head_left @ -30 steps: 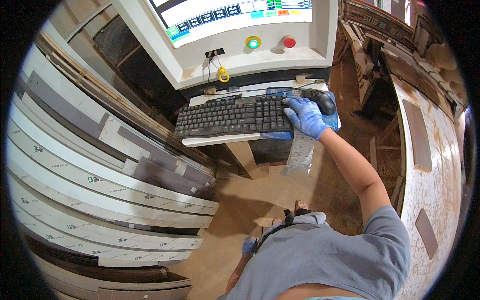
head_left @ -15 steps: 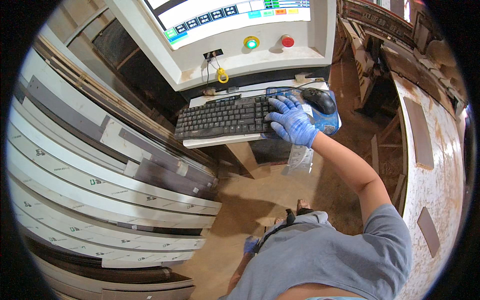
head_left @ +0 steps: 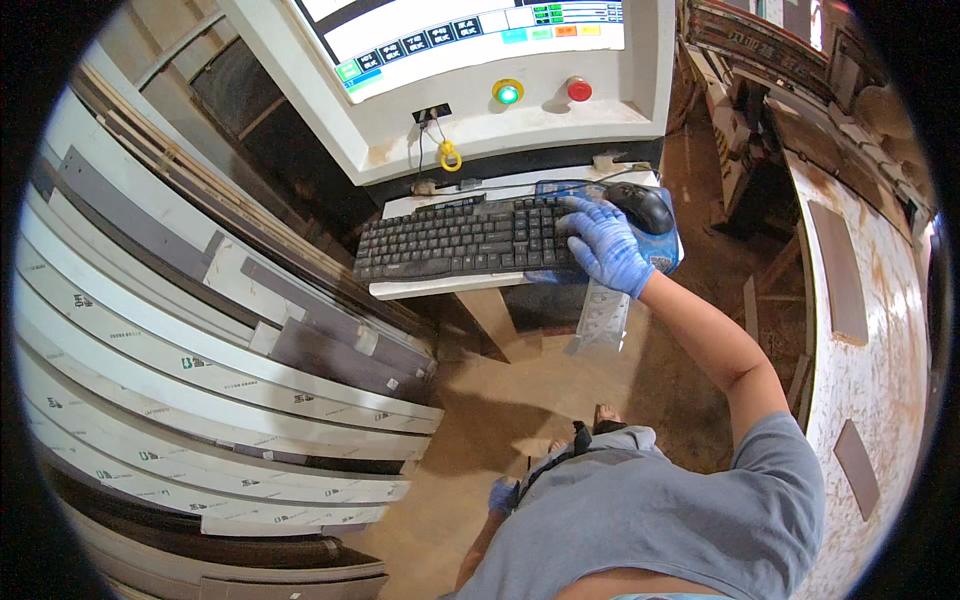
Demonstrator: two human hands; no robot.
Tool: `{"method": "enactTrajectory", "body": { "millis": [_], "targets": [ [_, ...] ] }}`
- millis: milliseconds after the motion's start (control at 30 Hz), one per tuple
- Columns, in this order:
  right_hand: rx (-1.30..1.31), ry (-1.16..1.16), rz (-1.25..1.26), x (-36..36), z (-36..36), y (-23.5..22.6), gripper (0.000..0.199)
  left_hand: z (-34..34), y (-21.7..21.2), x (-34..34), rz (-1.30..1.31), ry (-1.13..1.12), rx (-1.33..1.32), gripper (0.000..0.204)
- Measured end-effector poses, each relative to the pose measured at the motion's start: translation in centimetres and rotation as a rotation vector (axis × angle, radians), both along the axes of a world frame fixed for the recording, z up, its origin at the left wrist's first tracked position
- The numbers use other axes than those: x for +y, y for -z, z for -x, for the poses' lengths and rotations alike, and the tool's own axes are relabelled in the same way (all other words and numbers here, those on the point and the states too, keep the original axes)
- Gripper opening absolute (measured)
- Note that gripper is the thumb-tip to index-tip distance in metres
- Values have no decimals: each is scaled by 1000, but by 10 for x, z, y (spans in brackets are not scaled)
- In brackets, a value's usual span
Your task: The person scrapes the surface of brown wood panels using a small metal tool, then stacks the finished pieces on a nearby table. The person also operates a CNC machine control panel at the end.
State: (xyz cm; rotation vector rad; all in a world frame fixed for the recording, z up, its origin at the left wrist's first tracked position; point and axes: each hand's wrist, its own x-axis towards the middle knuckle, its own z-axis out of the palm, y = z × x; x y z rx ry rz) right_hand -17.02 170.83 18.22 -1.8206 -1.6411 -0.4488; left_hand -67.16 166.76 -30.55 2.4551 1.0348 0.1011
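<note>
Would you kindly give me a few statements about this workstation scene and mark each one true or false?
1. The right hand wears a blue glove and rests on the right end of the black keyboard. True.
2. The mouse lies left of the keyboard. False: it lies at its right end, beside the hand.
3. A green button and a red button sit below the screen. True.
4. The left hand grips the mouse. False: it hangs low by the person's side.

My right arm stretches forward, bare below a grey sleeve, elbow slightly bent. My right hand [head_left: 606, 248], in a blue glove, lies palm down with fingers spread. My left hand [head_left: 503, 495], gloved too, hangs low at my side.
</note>
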Motion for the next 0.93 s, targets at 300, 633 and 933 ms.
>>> {"method": "enactTrajectory", "body": {
  "millis": [300,633,933],
  "targets": [
    [76,110,-3,1,-17,12,30,-12,-15,1,281,-86,132,44],
    [-49,40,13,3,-7,1,28,1,1,-10,320,-181,121,64],
    [-129,-139,27,-20,2,2,26,-1,13,-10,424,-351,136,60]
  ]
}}
